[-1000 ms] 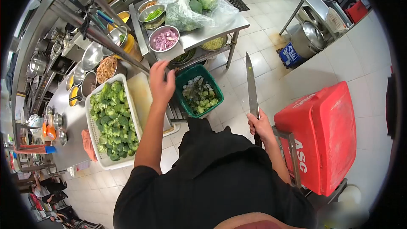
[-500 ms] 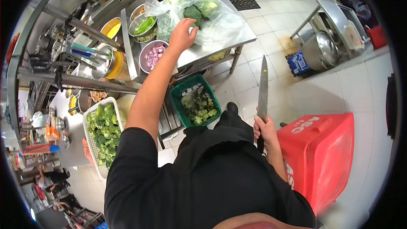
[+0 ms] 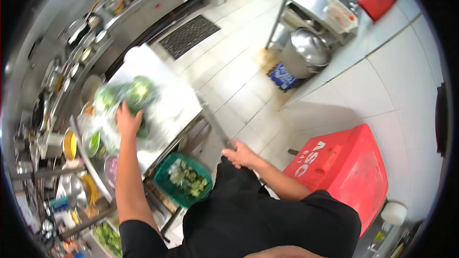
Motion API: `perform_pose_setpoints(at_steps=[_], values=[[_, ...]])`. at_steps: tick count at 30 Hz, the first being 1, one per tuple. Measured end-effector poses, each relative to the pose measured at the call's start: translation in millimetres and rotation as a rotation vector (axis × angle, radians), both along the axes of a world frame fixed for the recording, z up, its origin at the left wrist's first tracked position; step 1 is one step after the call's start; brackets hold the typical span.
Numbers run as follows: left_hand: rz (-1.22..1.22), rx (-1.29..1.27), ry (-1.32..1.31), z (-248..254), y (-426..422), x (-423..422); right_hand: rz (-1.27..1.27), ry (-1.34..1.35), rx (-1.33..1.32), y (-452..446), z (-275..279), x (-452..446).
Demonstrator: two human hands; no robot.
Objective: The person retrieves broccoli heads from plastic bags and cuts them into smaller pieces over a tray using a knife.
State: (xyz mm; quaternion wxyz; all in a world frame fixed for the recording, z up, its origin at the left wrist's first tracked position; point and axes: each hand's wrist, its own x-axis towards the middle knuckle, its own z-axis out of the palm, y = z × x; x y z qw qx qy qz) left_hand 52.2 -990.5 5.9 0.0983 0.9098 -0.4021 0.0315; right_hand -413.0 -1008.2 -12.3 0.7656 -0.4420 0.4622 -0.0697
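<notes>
My left hand reaches over the steel table, fingers spread and thumb apart. It rests at a dark green broccoli head, partly hidden beneath it. Around the broccoli lies a clear plastic bag with pale green heads in it. My right hand is wrapped round the handle of a large kitchen knife, held over the floor in front of me. Its long blade, smeared by motion, points away toward the table corner.
A green bin with vegetable scraps stands below the table edge. Bowls of chopped onion and green pieces sit left of my arm. At lower left is a tray of cut broccoli. A red box stands at my right.
The view has swung right, shifting the table and bin leftward. My right hand has tilted the knife from upright to slanting left, toward the table. My left hand stays at the broccoli.
</notes>
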Motion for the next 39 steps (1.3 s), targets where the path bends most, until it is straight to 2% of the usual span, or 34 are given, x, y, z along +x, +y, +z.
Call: perform_pose_setpoints(at_steps=[9,21,27,31,34,36,39], values=[[0.135,0.032,-0.111,3,-15,-14,0.053,-0.063,-0.038,-29,3,-30],[0.165,-0.011,-0.161,-7,-20,-8,0.015,-0.033,-0.107,-36,1,-49],[0.118,-0.002,-0.132,-2,-13,-9,0.029,-0.018,-0.15,-38,-1,-47],[0.049,-0.085,-0.173,4,-8,-21,0.049,-0.018,-0.176,-38,-8,-45],[0.008,-0.133,-0.113,13,-6,-32,0.046,0.139,-0.263,-37,-12,-38],[-0.106,-0.158,-0.162,5,-2,-30,0.073,0.28,-0.318,-41,4,-29],[-0.1,-0.146,-0.128,14,2,-39,0.121,0.29,-0.259,-48,2,-23]])
